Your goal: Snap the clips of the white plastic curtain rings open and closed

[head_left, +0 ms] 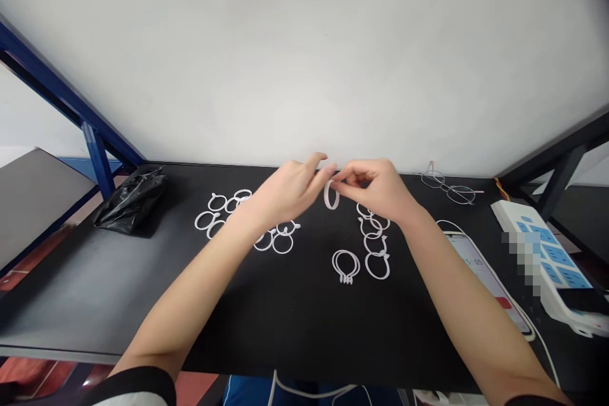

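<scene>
- White ring (332,205): I pinch it between thumb and forefinger of my right hand (373,187), above the black table (299,323), toward its back edge.
- My left hand (295,187) is close beside it, fingers parted; I cannot tell whether it touches the ring.
- Below, nearer the front edge, lie nested rings (346,279), with overlapping rings (377,255) just right.
- Scattered rings (273,242) lie under and around my left forearm.
- A black bag (133,203) sits by the back left corner; glasses (446,187) rest near the back edge, rightward.
</scene>
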